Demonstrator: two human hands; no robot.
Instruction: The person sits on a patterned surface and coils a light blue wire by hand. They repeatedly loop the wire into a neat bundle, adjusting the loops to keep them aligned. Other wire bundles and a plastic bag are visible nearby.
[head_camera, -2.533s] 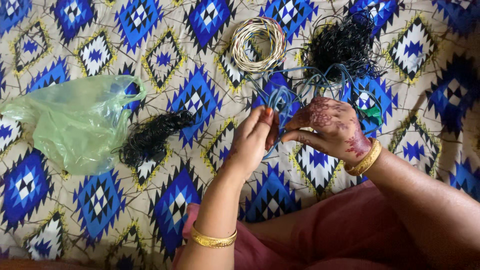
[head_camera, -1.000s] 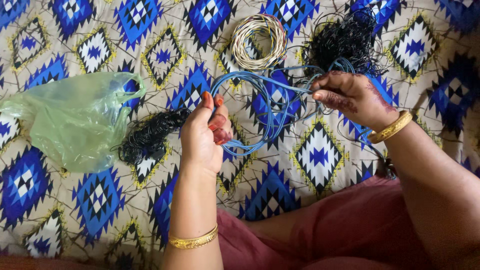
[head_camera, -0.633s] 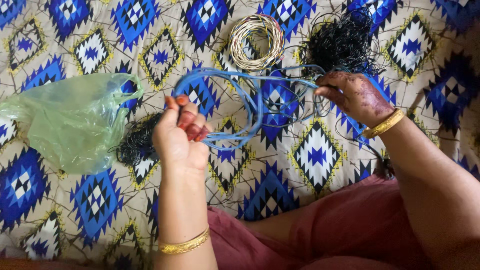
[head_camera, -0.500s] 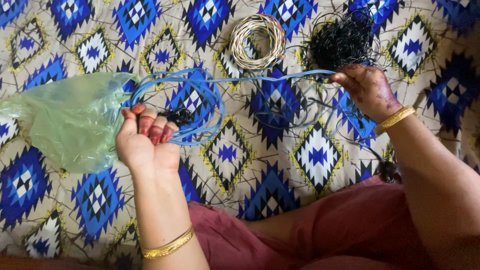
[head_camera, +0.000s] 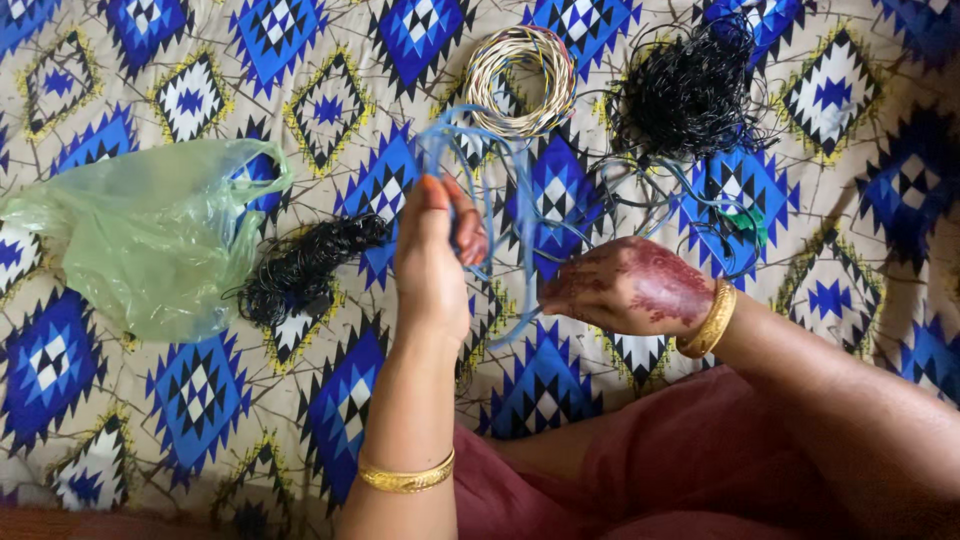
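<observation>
Both hands, left (head_camera: 435, 265) and right (head_camera: 625, 290), grip thin blue wire (head_camera: 500, 200) looped in loose, blurred coils.

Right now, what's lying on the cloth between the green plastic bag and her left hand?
In the head view, a small bundle of black wire lies between the green plastic bag and the left hand.

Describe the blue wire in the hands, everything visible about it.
The blue wire is thin, flexible cord, plastic-coated by its look, gathered into several loose loops. The left hand holds the loops up off the patterned cloth, fingers closed on them. The right hand pinches strands at the low end. More strands trail away toward the black wire tangle, beside the cream wire coil. Motion blurs the upper loops.
</observation>
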